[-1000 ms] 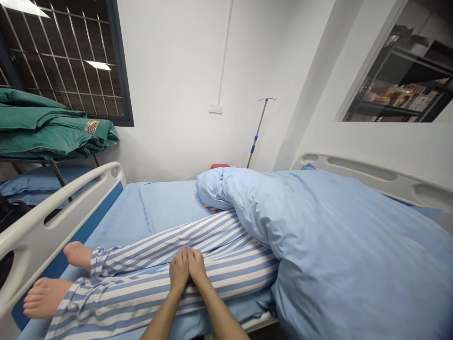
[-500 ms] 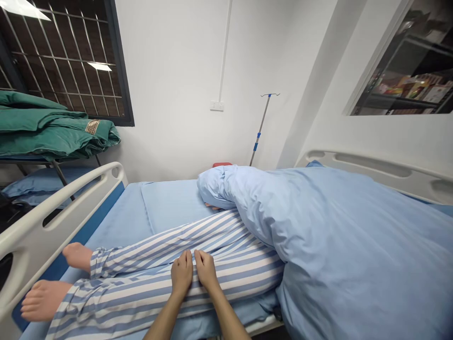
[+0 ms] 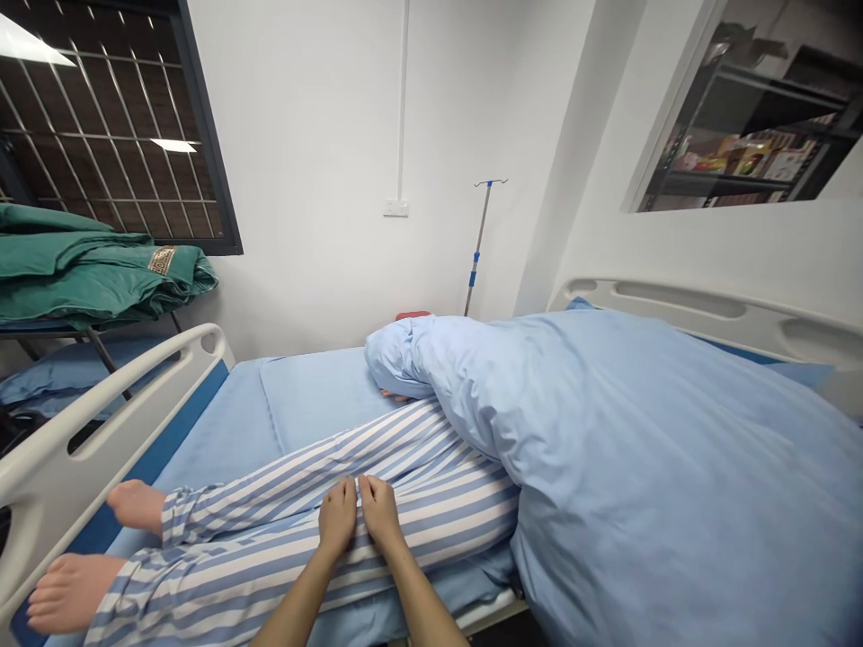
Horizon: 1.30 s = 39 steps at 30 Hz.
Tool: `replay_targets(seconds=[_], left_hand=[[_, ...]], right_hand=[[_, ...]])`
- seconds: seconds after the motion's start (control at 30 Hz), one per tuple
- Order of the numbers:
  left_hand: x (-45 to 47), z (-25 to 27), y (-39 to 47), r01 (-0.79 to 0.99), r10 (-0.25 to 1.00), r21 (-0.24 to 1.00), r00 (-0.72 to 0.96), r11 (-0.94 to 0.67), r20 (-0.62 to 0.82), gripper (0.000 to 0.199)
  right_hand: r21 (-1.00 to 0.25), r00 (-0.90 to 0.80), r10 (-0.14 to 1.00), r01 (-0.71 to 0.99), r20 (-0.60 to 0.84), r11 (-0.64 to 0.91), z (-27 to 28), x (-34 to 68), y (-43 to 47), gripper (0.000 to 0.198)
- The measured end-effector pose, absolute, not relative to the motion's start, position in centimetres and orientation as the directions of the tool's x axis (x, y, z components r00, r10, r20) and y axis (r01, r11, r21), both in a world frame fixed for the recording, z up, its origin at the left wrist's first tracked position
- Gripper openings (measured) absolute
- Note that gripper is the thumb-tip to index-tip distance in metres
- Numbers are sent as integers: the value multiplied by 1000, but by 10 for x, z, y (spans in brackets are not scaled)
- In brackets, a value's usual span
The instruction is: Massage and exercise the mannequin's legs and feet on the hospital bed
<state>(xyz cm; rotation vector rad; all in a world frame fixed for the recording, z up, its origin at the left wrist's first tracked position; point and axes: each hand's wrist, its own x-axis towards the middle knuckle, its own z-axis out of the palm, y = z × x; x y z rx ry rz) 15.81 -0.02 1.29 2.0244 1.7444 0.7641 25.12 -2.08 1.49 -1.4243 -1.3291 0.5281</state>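
Over the near leg of a figure lying on the bed, around knee height, my left hand (image 3: pixel 338 517) and my right hand (image 3: pixel 378 510) are side by side, a narrow gap between them. Both are closed with fingers curled, backs up, and nothing shows in either. Under them are blue-and-white striped trousers (image 3: pixel 445 530). The figure's bare feet (image 3: pixel 74 589) stick out at the left. A light-blue quilt (image 3: pixel 607 431), folded back, covers the upper body. Some fingertips of the figure show beneath the quilt's far edge.
A cream bed end board (image 3: pixel 145 364) with blue panel stands at left, another (image 3: pixel 674 301) at far right. Behind the bed are an IV pole (image 3: pixel 478 243) and a red object (image 3: pixel 413 315). Green bedding (image 3: pixel 101 270) is piled at left, below a barred window (image 3: pixel 108 117).
The camera view has shifted slightly, so the bed and room sit a little differently in frame. My hands keep their closed shape and about the same place on the leg.
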Motion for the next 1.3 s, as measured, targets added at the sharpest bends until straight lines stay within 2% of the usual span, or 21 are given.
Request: replay_targets(seconds=[0.1,0.2,0.3,0.4,0.47,0.57,0.83,1.03,1.17,1.3], left_hand=[[165,23,8,604,994,795,-33,-64,105,41],[171,25,10,494,993,869,-97,-13,70,44],[176,15,4,603,988,793,-42,-92,147,39],[180,2,-4,810,974,560,53,-172,222,28],[181,-3,-7,893,969,410,95,-185,230,29],[179,-7,-7,921,957,308,171,-239,233,33],[168,-2,-6,830,972,516,128,-213,195,30],[165,9,-9,779,981,599,113,-186,157,29],[168,12,-12,793,972,564,164,-230,166,31],[171,10,-13,851,957,446,208,-278,201,33]], right_hand=[[-901,302,896,386,327,198,15,253,-20,41],[-918,306,896,333,323,217,15,254,-20,40],[-934,315,901,294,297,205,14,254,-20,38],[-947,339,899,258,276,193,13,254,-20,34],[-951,345,900,248,267,187,13,253,-20,32],[-945,330,904,268,271,185,14,252,-21,32],[-922,355,887,348,297,170,14,241,-24,35],[-866,302,906,485,296,122,24,242,-27,41],[-773,222,905,614,363,160,38,257,-31,43],[-741,202,910,655,361,149,37,271,-32,45]])
